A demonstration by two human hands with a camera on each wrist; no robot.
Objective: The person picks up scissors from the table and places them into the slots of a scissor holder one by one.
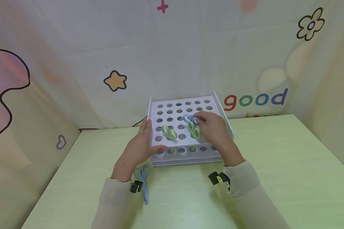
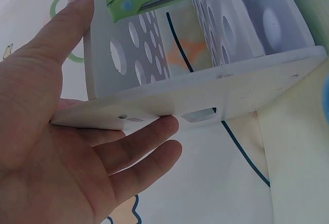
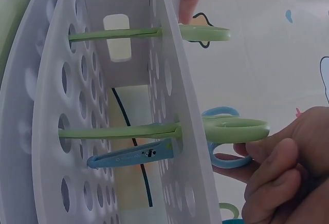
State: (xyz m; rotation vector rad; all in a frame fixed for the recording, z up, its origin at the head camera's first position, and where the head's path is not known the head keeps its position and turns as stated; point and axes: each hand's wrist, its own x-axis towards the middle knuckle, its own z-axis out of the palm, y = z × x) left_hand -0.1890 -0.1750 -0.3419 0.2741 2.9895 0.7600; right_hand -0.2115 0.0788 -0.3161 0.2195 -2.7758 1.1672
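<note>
A white rack (image 1: 186,161) with two tiers of round holes stands on the table. My left hand (image 1: 136,144) holds its left front corner, thumb over the front edge and fingers against the side panel. With my right hand (image 1: 216,127) I grip the handles of blue scissors (image 1: 187,118). Their closed blades (image 3: 131,157) pass through the top panel, tip close to the lower tier. In front of them stand green scissors (image 1: 193,131), handles up and blades down through both tiers. A second green pair (image 1: 168,133) is placed likewise farther left.
Another pair of blue scissors (image 1: 145,190) lies on the pale green table (image 1: 263,165), near my left sleeve. Part of a green handle (image 3: 229,208) shows beyond my right hand in the right wrist view. A patterned cloth (image 1: 172,57) hangs behind the rack.
</note>
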